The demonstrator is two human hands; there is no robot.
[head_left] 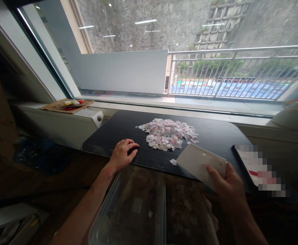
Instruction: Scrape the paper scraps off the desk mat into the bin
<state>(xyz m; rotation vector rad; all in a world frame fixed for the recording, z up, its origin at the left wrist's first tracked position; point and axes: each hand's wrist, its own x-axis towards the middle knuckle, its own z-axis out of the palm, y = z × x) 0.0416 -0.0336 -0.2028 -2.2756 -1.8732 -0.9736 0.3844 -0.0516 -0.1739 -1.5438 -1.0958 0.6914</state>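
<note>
A heap of small torn or cut paper pieces (165, 132), mostly white with pink tints, lies on the black tabletop (123, 126). To its left, my left hand (123, 153) rests on the table's near edge, fingers loosely bent, thumb apart, holding nothing. My right hand (228, 180) grips a white, flat, rectangular plastic piece (202, 161) by its right end, thumb on top. Its left edge is tilted down to the tabletop, right of the heap. One loose paper scrap (173, 162) lies beside that edge.
Below the table's near edge stands a clear plastic bin (128, 207) with a few scraps, beside a dark bag or container (189, 211) of more scraps. A partly blurred tray-like item (256, 166) sits at right. A radiator (80, 126) holding cardboard (54, 106) stands left; the window is behind.
</note>
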